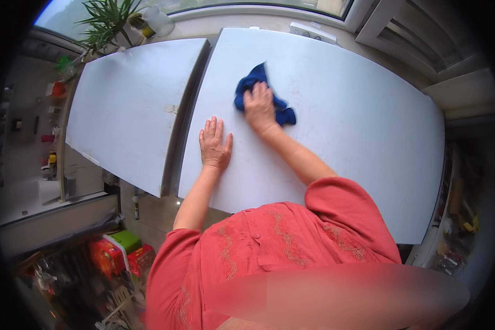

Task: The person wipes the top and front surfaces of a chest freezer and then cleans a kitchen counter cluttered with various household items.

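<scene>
Two white flat-topped surfaces lie side by side before me, with a dark gap between them. My right hand [260, 108] presses down on a crumpled dark blue cloth [253, 78] on the larger right-hand white top [346, 123]. Parts of the cloth stick out above and to the right of the hand; its palm side is hidden. On the same top, nearer the gap, my left hand [215, 144] rests flat with fingers spread and nothing held. The left-hand white top [123, 111] has a worn, stained patch near its right edge.
A spiky potted plant [109, 24], a cactus [137, 20] and a glass jar [160, 21] stand by the window. A white power strip [312, 32] lies behind the larger top. Red and green boxes [123, 241] are low at the left. Cluttered shelving [453, 231] stands at the right.
</scene>
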The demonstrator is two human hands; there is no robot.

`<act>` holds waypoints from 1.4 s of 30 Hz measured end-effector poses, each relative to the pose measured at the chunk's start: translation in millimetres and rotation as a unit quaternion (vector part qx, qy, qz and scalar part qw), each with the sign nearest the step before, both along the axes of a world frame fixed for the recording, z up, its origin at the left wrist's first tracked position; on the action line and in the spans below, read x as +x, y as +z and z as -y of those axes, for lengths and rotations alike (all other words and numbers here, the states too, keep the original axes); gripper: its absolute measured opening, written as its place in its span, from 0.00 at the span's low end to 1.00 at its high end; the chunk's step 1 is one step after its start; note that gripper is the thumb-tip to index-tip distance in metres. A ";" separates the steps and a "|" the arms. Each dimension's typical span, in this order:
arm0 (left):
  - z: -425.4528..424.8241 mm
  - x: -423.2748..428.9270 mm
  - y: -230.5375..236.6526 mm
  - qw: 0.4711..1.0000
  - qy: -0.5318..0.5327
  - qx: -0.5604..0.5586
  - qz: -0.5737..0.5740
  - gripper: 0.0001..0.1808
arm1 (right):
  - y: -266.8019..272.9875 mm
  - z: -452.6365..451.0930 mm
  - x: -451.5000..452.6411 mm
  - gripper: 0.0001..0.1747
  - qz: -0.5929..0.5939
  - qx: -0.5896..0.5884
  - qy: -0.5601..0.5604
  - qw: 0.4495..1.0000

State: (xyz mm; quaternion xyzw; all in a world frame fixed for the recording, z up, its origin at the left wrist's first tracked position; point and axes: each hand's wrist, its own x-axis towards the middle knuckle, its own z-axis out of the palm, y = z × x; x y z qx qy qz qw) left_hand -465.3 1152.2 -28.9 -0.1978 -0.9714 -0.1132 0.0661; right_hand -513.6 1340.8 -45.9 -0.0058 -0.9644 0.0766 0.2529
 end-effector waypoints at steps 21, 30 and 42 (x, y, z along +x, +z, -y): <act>-1.6 3.3 7.9 1.000 0.001 -0.006 0.017 0.31 | 22.4 -102.2 15.4 0.25 0.114 -0.033 0.114 0.986; -4.0 1.0 8.1 1.000 -0.007 -0.011 0.013 0.31 | 5.0 -391.8 3.2 0.15 0.144 0.021 -0.295 0.944; -4.6 2.1 15.2 0.998 -0.004 -0.013 0.056 0.32 | -36.7 -599.5 204.9 0.25 0.099 0.020 -0.556 0.825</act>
